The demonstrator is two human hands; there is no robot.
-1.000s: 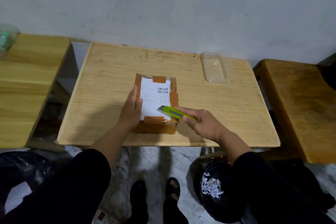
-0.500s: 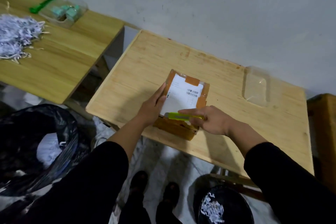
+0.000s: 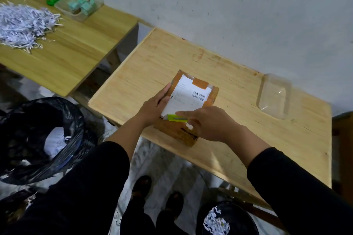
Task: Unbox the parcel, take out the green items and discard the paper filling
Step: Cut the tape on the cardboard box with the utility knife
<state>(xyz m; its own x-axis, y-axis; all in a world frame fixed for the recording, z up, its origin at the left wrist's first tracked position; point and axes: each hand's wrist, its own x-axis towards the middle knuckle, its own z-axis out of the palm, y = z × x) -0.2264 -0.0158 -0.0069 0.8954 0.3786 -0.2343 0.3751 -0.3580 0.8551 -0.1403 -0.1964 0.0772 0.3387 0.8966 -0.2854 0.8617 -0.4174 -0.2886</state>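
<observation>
Brown-taped parcel (image 3: 191, 101) near the table's (image 3: 238, 74) front edge, steadied by the flat left hand (image 3: 154, 107) while the right hand (image 3: 208, 124) grips a green cutter (image 3: 174, 117) slitting its near seam; opening the flaps plausibly follows

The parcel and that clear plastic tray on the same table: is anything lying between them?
Nothing: the head view shows only bare table wood between the parcel and the clear tray.
</observation>
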